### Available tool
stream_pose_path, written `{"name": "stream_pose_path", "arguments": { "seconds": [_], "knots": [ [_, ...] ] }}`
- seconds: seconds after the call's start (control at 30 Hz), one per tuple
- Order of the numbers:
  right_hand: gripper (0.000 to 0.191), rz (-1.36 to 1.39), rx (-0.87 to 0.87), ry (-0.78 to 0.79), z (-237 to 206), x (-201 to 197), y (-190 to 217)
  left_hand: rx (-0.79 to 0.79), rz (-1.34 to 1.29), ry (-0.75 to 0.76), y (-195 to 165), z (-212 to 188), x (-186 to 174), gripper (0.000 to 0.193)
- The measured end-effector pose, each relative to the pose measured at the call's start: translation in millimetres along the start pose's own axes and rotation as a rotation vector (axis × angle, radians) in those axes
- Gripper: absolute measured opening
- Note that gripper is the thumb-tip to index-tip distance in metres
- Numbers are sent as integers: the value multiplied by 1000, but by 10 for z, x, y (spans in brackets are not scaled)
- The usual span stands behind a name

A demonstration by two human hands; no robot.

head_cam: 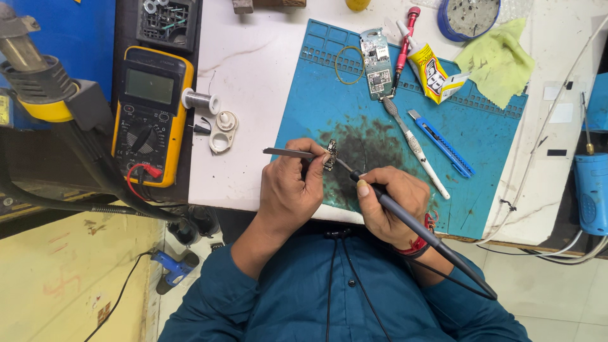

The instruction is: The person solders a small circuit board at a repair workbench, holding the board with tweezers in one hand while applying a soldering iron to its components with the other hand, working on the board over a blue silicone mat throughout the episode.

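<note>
White tabletop (253, 57), blue silicone work mat (481, 145). Left hand (288, 190) closed on metal tweezers (285, 152), pinning small dark circuit board (331, 154). Right hand (389, 206) grips black soldering iron (411, 221), tip at board. Soldering underway; steadiness needed.

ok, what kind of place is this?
Likely a small electronics repair bench: a blue work mat on the table, a yellow multimeter beside it, and a soldering iron in the right hand worked at a tiny circuit board under the left hand.
</note>
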State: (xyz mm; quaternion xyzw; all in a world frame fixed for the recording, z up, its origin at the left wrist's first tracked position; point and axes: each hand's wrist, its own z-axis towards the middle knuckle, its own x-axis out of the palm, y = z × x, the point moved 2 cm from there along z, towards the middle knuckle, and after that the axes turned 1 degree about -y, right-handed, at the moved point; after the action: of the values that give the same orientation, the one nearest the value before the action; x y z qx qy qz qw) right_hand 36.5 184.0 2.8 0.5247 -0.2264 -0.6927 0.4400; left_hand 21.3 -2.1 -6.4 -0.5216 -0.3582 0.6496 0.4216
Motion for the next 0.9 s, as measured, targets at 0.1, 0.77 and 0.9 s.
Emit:
{"name": "stream_pose_path", "arguments": {
  "seconds": [0.1, 0.77, 0.9],
  "knots": [
    [10, -2, -5, -3, -2, 0, 0, 6, 2, -1, 1, 0, 0, 11],
    [10, 14, 0, -2, 11, -16, 6, -15, -8, 2, -19, 14, -2, 10],
    [10, 11, 0, -1, 10, -14, -1, -9, -6, -1, -18, 15, 2, 11]
  ]
}}
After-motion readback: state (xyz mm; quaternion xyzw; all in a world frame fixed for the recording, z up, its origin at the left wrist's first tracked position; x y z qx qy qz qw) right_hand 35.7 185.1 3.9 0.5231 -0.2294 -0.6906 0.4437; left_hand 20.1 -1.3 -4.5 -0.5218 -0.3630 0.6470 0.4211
